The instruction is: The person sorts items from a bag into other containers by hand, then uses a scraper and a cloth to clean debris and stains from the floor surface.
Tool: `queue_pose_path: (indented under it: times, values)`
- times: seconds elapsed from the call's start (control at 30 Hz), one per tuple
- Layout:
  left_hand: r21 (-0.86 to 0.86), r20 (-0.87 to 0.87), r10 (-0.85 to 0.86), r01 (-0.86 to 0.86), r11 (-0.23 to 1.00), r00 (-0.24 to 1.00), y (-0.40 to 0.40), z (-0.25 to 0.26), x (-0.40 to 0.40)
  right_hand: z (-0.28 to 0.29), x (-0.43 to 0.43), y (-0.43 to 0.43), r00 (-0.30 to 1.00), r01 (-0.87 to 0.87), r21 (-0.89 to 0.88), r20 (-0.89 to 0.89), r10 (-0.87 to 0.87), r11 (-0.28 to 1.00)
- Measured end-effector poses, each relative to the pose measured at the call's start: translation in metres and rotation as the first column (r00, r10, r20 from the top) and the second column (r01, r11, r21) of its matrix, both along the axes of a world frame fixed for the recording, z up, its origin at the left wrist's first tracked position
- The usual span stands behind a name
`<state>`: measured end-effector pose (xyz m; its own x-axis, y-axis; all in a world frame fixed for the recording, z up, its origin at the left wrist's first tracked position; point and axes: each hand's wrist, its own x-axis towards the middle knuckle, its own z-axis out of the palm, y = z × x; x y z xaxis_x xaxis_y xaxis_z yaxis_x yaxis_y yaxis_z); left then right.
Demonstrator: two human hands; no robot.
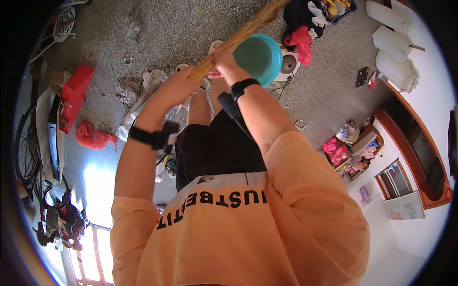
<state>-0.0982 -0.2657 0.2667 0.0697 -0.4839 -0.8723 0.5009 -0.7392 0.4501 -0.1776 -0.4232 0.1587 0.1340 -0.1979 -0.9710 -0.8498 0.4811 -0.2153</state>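
A long, yellow-brown straw bundle (247, 31), like a grass broom, runs diagonally from my hands toward the top edge. My left hand (181, 85) is closed around its lower end, and the fingers are partly hidden. Just further up, my right hand (225, 63) grips the same bundle. Beside my right hand, partly behind my forearm, stands a turquoise plastic basin (277, 59) that appears to hold greyish liquid. A white electric hot plate (289, 64) with a cord sits against the basin's right side.
Crumpled plastic bags (128, 91) lie by my feet on the left. A red box (77, 98) and red netting (93, 136) are farther left, near a bicycle wheel (27, 143). Dark cloth (298, 18), a red bag (302, 43) and white jugs (393, 43) are at right.
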Motion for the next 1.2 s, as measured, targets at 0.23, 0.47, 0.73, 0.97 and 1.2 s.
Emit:
queue_pose_path:
  times: [0.23,0.47,0.73,0.97,1.2]
  values:
    - [0.291,0.028,-0.021,0.012,0.957,0.999,0.123,0.061,-0.007,0.04,-0.01,0.134,0.961,-0.124,0.102,0.26,0.094,0.987]
    - [0.472,0.041,0.107,-0.114,0.874,0.993,0.172,0.128,-0.037,0.052,-0.017,0.22,0.915,-0.374,0.26,0.262,0.308,0.89]
    - [0.282,0.098,0.17,-0.191,0.94,0.981,0.156,0.178,-0.04,0.117,-0.028,0.191,0.953,-0.14,0.167,0.29,0.088,0.976]
    - [0.057,0.114,0.283,-0.291,0.955,0.952,0.053,0.116,-0.01,0.096,0.019,0.067,0.92,-0.063,-0.223,0.364,0.143,0.973]
    - [0.053,-0.025,0.306,-0.304,0.951,0.952,-0.057,0.09,0.074,0.04,0.036,-0.127,0.577,-0.352,-0.674,0.39,0.718,0.649]
